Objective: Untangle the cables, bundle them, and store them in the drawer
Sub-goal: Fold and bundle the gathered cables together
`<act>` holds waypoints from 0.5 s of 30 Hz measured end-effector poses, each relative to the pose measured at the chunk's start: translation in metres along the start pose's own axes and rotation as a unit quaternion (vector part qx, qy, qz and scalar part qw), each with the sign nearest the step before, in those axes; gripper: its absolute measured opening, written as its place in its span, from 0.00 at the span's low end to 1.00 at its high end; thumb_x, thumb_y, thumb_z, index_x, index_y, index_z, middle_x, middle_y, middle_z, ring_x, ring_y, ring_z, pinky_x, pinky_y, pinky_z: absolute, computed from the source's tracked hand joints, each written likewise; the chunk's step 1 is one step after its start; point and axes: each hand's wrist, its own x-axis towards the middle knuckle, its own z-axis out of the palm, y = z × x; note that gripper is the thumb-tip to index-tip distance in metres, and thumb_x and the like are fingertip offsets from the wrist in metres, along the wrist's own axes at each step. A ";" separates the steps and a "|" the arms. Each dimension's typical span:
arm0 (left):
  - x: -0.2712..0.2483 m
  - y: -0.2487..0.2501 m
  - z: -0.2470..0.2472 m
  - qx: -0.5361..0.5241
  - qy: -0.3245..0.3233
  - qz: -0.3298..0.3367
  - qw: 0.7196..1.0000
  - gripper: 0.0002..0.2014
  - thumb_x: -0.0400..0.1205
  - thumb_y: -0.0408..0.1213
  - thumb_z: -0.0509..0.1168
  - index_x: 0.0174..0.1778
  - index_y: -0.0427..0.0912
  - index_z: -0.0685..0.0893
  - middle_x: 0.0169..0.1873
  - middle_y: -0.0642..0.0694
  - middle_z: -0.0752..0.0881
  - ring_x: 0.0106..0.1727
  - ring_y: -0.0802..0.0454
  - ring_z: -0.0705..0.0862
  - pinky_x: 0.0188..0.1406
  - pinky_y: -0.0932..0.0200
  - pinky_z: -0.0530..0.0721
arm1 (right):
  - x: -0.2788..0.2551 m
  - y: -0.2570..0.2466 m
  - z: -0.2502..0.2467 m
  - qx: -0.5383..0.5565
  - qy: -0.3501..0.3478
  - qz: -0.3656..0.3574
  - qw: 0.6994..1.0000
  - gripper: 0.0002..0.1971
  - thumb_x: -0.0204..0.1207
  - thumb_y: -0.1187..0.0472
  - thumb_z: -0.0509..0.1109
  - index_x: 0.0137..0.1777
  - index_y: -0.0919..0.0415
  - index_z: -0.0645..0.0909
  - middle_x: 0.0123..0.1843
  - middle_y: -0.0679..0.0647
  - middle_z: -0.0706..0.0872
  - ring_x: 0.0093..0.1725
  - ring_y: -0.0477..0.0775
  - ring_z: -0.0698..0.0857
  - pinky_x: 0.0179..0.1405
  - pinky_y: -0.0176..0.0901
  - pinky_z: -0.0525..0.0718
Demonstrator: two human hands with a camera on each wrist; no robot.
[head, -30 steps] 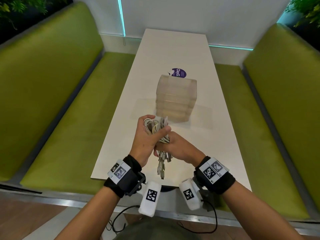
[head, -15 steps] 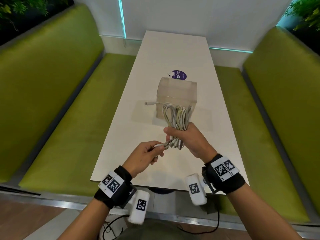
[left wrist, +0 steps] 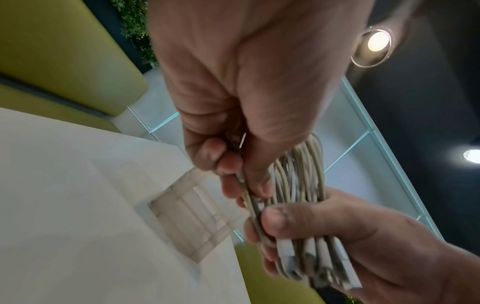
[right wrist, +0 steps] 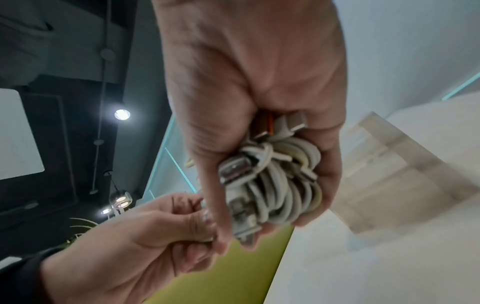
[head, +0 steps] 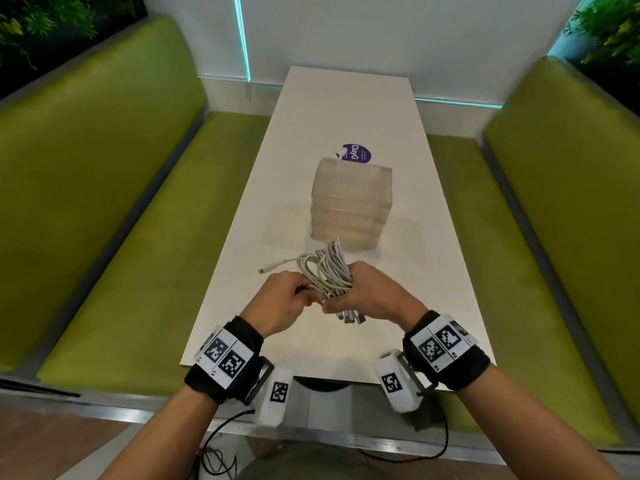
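Note:
A bundle of white and grey cables is held above the near part of the white table. My right hand grips the folded bundle round its middle, plug ends sticking out below the fist. My left hand pinches a loose cable strand at the bundle's left side. One free plug end pokes out to the left. The translucent drawer unit stands just behind the hands, all drawers closed.
A purple round sticker lies on the table behind the drawer unit. Green padded benches run along both sides of the table. A white wall with a teal light strip closes the far end.
The right hand has lowered the bundle and tipped it leftward. The left hand moved up from below to the bundle's left side and now pinches a strand there.

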 end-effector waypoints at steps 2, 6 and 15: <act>-0.003 -0.001 0.000 -0.060 0.010 -0.015 0.998 0.01 0.78 0.36 0.71 0.43 0.44 0.87 0.33 0.52 0.87 0.31 0.61 0.81 0.33 0.65 0.79 | 0.000 0.004 0.002 0.004 0.020 0.008 1.000 0.06 0.64 0.63 0.79 0.38 0.60 0.84 0.32 0.55 0.85 0.29 0.52 0.82 0.29 0.46 0.81; -0.008 -0.007 -0.012 0.009 0.081 -0.062 0.995 0.18 0.75 0.55 0.71 0.37 0.42 0.84 0.32 0.47 0.88 0.34 0.49 0.86 0.36 0.53 0.85 | -0.004 0.012 -0.001 0.002 0.031 0.030 0.999 0.07 0.66 0.63 0.79 0.40 0.64 0.84 0.30 0.56 0.86 0.25 0.50 0.82 0.22 0.38 0.78; -0.003 -0.005 -0.014 0.014 0.135 0.059 0.989 0.35 0.78 0.67 0.57 0.74 0.46 0.68 0.72 0.51 0.73 0.70 0.57 0.73 0.67 0.57 0.73 | -0.006 0.008 -0.005 0.018 0.030 0.021 0.999 0.09 0.66 0.62 0.80 0.38 0.64 0.83 0.29 0.54 0.84 0.25 0.50 0.81 0.22 0.37 0.77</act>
